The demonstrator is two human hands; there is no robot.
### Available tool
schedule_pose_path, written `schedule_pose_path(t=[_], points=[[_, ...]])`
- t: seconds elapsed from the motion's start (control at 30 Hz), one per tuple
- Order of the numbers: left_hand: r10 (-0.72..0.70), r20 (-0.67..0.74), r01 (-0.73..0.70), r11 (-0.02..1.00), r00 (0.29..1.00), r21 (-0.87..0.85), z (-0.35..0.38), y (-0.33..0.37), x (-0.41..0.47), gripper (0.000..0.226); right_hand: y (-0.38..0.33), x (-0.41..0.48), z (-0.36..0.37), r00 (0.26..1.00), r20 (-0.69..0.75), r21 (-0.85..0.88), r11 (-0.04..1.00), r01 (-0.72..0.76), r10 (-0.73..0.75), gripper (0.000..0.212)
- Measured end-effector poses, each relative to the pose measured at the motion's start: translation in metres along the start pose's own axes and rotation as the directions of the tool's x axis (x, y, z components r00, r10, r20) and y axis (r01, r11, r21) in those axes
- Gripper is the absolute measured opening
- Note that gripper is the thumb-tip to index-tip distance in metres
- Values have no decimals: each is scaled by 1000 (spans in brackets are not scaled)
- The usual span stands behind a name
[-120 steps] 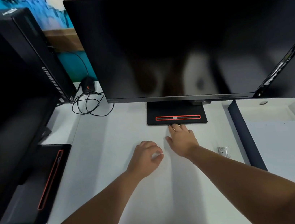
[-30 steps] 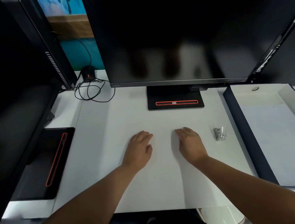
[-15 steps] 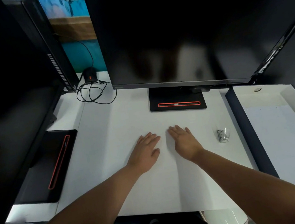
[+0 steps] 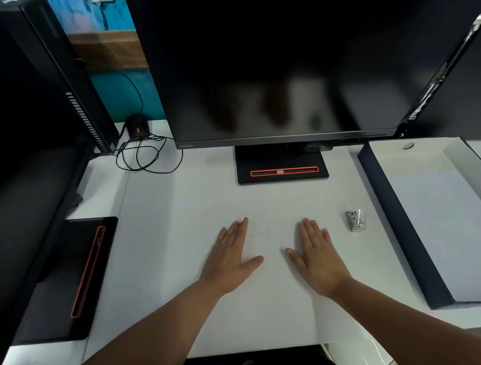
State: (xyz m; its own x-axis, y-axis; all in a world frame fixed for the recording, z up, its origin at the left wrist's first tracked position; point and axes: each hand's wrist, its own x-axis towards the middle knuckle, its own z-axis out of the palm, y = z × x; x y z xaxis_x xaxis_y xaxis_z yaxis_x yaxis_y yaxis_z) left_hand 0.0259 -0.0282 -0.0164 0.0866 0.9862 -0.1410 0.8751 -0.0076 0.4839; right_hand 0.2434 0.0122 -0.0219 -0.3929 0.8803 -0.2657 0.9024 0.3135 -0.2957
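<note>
White sheet (image 4: 185,283) is laid flat on the desk (image 4: 103,183), with its near edge reaching the front of the desk. Both hands are pressed palm down on the middle of this sheet. The left hand (image 4: 231,261) is held flat, its fingers straight and close together and its thumb spread towards the right. The right hand (image 4: 317,252) is laid in the same manner, with its thumb spread towards the left; a bare strip of sheet is left between the two hands. A small metal clip (image 4: 356,220) is placed near the right hand, apart from it. A shallow box (image 4: 399,222) with a dark wall is set just beyond the clip, further right. A black stand base (image 4: 281,164) with a red-outlined slot is positioned beyond the hands, and the dark monitor (image 4: 292,51) is carried above it. A coiled black cable (image 4: 146,155) is seen at the far left.
</note>
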Motion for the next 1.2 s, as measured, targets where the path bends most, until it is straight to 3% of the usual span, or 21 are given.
schedule_pose_path(t=[0.1,0.33,0.53,0.67,0.77,0.9,1.0,1.2], points=[[-7,1,7,1000,1000,19,-1,3,-1,74,-10,0,4,999,22,-50,998,32,-31,100],[-17,10,17,1000,1000,2,0,2,-1,68,-38,-2,8,985,70,-19,987,158,-157,80],[-51,-17,50,998,999,-35,-7,9,-6,68,-13,-15,11,995,-41,-66,993,-94,91,89],[-73,-11,73,996,997,-61,-8,12,-7,68,-21,-17,10,997,47,-101,993,67,-62,90],[-81,-11,80,995,997,-59,-9,13,-6,69,-27,-9,5,978,102,-33,982,188,-184,89],[-104,-30,101,990,994,-99,-6,10,-8,63,-27,9,-5,989,62,117,985,123,-131,86],[-172,-118,161,983,978,-91,-2,7,-7,57,-22,23,-10,993,83,63,995,76,-81,84],[-204,-114,190,974,972,-122,-2,7,-6,56,-19,20,-9,976,86,54,979,196,-200,90]])
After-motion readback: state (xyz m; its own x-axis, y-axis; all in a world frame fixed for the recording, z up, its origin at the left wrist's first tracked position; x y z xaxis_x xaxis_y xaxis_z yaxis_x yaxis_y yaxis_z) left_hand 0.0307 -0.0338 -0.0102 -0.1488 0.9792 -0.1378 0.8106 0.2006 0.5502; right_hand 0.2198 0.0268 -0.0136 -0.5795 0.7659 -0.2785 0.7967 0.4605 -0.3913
